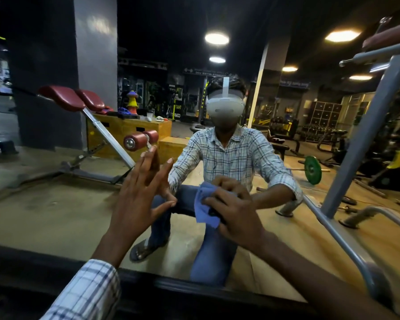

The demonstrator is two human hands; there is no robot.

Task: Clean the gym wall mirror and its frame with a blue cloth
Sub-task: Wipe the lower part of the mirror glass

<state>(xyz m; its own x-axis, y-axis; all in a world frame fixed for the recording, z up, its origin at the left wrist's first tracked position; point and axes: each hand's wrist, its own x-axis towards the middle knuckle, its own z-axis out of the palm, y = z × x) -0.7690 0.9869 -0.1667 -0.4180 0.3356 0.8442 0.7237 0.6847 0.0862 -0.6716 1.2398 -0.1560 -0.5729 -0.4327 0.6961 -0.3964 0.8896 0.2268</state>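
Red-padded bench [62, 98], green weight plate [312, 169]

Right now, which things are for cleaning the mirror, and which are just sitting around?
For the job: blue cloth in the right hand; wall mirror; its dark frame; left hand on the glass.
Just lying about, reflected: green weight plate; red-padded bench; wooden box.

Round ceiling lights [216, 39] glow at twelve o'clock. A red-padded bench [79, 100] stands at ten, and a green weight plate [312, 169] lies on the floor [56, 215] at three.
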